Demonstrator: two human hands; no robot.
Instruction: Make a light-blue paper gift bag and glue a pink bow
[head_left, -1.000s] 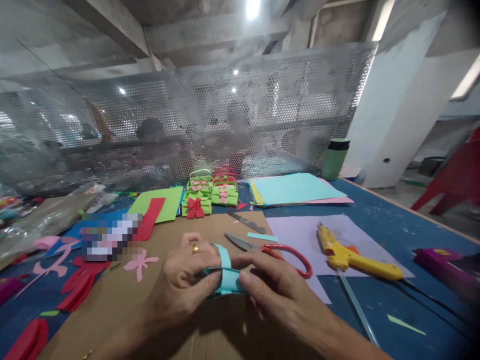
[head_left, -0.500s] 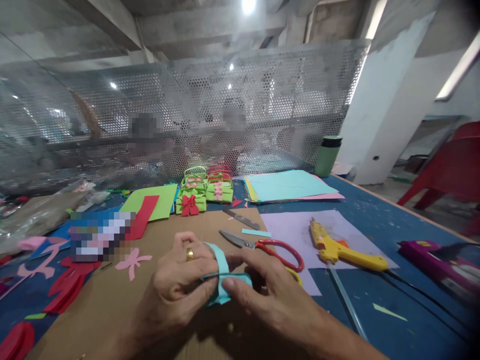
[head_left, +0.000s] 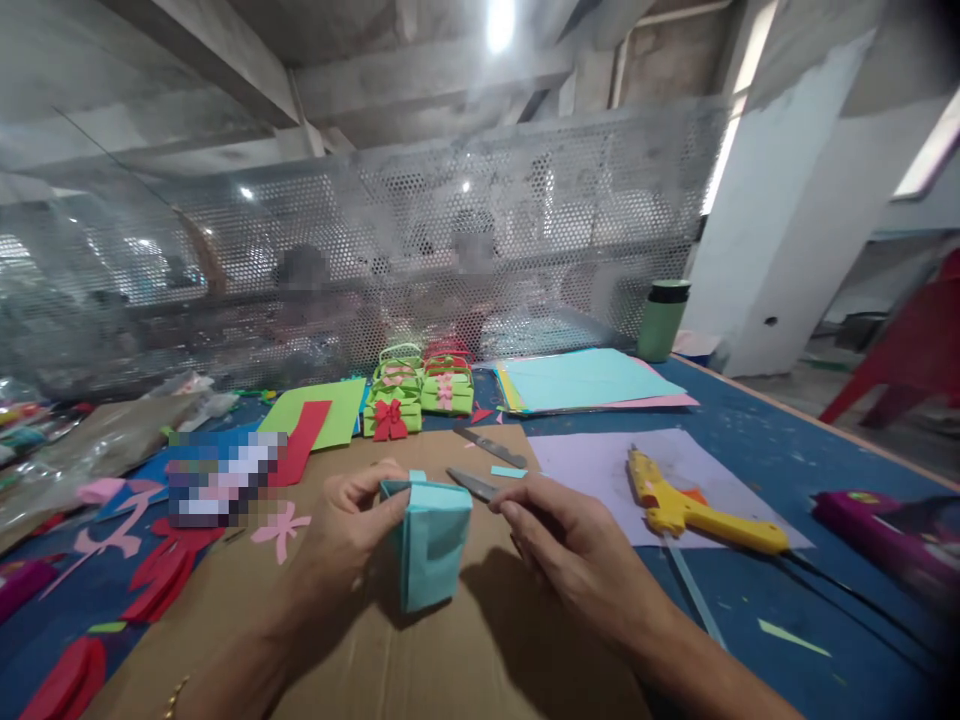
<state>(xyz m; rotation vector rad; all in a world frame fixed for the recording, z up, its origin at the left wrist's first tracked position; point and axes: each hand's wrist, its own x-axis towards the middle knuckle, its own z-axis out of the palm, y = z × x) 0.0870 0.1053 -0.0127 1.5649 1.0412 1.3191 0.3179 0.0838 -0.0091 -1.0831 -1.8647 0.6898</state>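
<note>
My left hand (head_left: 349, 525) pinches a boxy blue paper pouch (head_left: 436, 555); whether my right hand (head_left: 574, 535) holds pointed scissors (head_left: 469, 484) near the cardboard's (head_left: 390, 670) far-right corner, I can't tell.

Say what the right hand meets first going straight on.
Likely the scissors blade, just ahead of the right hand; depth is unclear, so it could pass above, toward the blue paper pouch.

The light blue paper bag (head_left: 437, 550) is in the lower middle of the frame, boxy and slightly tilted, with a short tab above its top edge. Near it, the scissors (head_left: 472, 486) point to upper left, handles hidden.
</note>
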